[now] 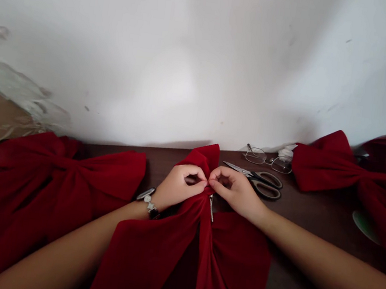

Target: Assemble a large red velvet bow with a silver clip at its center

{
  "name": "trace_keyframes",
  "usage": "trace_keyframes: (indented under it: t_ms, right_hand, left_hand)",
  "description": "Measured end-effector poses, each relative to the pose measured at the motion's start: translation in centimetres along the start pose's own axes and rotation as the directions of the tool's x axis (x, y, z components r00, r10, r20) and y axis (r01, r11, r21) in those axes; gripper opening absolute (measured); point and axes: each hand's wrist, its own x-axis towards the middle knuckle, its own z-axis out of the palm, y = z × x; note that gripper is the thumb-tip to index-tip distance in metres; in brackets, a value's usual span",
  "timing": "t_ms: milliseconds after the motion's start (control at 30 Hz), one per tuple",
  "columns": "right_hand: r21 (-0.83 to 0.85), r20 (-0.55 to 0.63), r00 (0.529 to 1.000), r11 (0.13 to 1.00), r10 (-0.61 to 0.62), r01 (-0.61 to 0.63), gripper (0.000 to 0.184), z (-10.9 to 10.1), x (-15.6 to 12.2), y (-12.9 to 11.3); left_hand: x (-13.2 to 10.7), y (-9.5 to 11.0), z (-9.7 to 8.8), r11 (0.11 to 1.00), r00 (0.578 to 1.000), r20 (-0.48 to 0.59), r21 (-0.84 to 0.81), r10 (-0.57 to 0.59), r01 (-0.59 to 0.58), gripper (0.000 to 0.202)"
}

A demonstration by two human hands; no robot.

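A person's left hand (pixel 180 186) and right hand (pixel 234 191) pinched the gathered centre of a red velvet bow (pixel 234 263) on a dark tabletop (pixel 308 240), fingertips pressed together above a metal clip (pixel 211 207). Its centre strip hung unwrapped, while a finished-looking left bow (pixel 49 178) and right bow (pixel 339 171) lay bound at the waist nearby, nearby scissors (pixel 269 183) idle.
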Motion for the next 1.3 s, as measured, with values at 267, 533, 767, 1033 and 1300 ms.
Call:
trace_keyframes:
  t_ms: [267,533,767,1033,1300]
  right_hand:
    - [0.040,-0.010,1.000,0.999,0.010,-0.010,0.008,-0.06,0.06,0.08]
    - [0.107,-0.037,0.999,0.994,0.040,-0.036,0.007,-0.41,0.15,0.36]
    - [0.086,-0.040,0.999,0.996,0.006,-0.002,0.012,-0.32,0.14,0.27]
    - [0.085,-0.062,0.998,0.996,0.008,-0.003,0.017,-0.29,0.02,0.32]
    - [0.073,-0.058,0.998,0.997,0.020,-0.016,0.015,-0.30,0.01,0.48]
  left_hand:
    - [0.02,0.01,-0.10,1.000,1.000,-0.009,-0.013,-0.018,0.018,0.010]
    - [0.02,0.21,-0.04,0.999,1.000,-0.021,-0.032,-0.023,0.022,0.012]
    - [0.00,0.06,0.03,1.000,1.000,-0.018,-0.016,-0.017,0.017,0.011]
    - [-0.07,0.17,0.15,0.999,1.000,-0.019,0.031,0.013,-0.012,0.011]
    - [-0.34,0.37,0.30,0.990,0.996,-0.034,0.114,0.085,-0.081,0.009]
